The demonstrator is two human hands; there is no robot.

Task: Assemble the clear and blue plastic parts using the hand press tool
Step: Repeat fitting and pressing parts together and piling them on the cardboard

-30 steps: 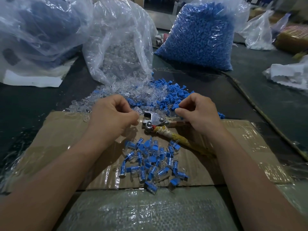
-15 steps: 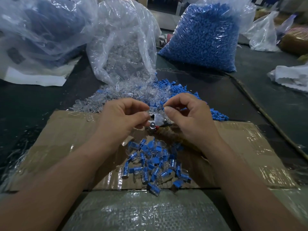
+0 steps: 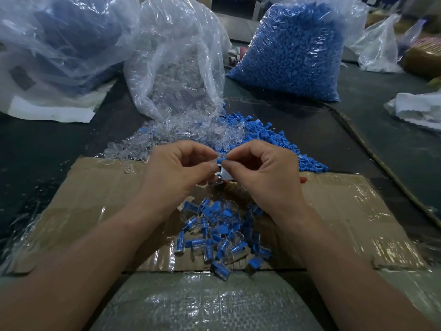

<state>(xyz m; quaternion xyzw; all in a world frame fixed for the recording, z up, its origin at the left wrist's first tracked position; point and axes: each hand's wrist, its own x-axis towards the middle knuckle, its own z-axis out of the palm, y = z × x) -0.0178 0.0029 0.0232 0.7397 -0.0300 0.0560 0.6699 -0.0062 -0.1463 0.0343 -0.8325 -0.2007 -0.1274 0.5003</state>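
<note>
My left hand (image 3: 176, 170) and my right hand (image 3: 265, 173) meet fingertip to fingertip above the cardboard sheet (image 3: 346, 211). My right thumb and forefinger pinch a small blue part (image 3: 220, 160). My left fingers pinch something at the same spot, apparently a clear part, too small to make out. Just below the fingertips the metal head of the hand press tool (image 3: 223, 176) lies on the cardboard, mostly hidden by my hands. A heap of assembled clear-and-blue pieces (image 3: 219, 232) lies between my wrists. Loose clear parts (image 3: 181, 132) and loose blue parts (image 3: 269, 137) are piled behind my hands.
An open bag of clear parts (image 3: 176, 58) stands behind the piles, a full bag of blue parts (image 3: 296, 48) to its right, another large bag (image 3: 57, 37) at far left. A bubble-wrapped bundle (image 3: 205, 304) lies at the near edge. White plastic (image 3: 417, 108) lies at right.
Both hands rose from the press tool and came together. A blue part now shows between my right fingertips, held against my left fingertips.
</note>
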